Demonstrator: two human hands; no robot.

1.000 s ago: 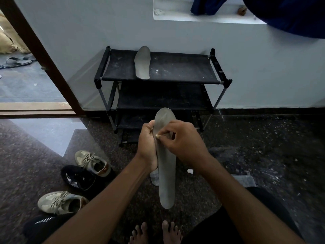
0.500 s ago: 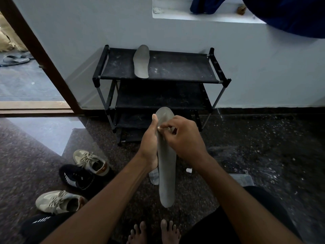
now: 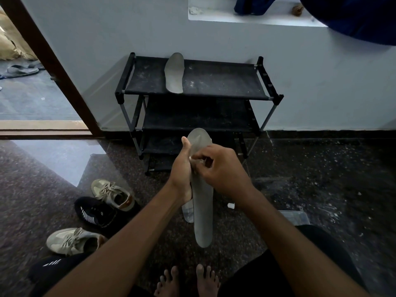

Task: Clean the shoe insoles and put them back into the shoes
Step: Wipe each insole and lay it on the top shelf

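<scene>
Nearest me are my bare feet (image 3: 186, 281) on the speckled floor, and above them the insole (image 3: 202, 211) I'm cleaning, held upright with its heel end hanging down and its toe end pointing at the rack. My left hand (image 3: 182, 174) is clamped on its left edge. In the last second that thumb has straightened up along the rim, which braces the toe end better. My right hand (image 3: 220, 170) is curled, its fingertips pinching a pale scrap (image 3: 194, 160) against the insole's face. Whether it is cloth or wipe I cannot tell. That pinch has crept slightly toward the toe, so I judge the rubbing is working up the forefoot and this insole is not yet done. Just behind the insole stands a clear bottle (image 3: 187, 211), with a small white cap (image 3: 231, 205) on the floor to its right. To my left lie two beige shoes (image 3: 113, 195) (image 3: 72, 240) with a black shoe (image 3: 94, 212) between them, all within reach and nothing blocking them. Farther off, the second insole (image 3: 174, 75) lies on the top shelf of the black shoe rack (image 3: 225, 82) against the wall, so neither insole is back in a shoe.
</scene>
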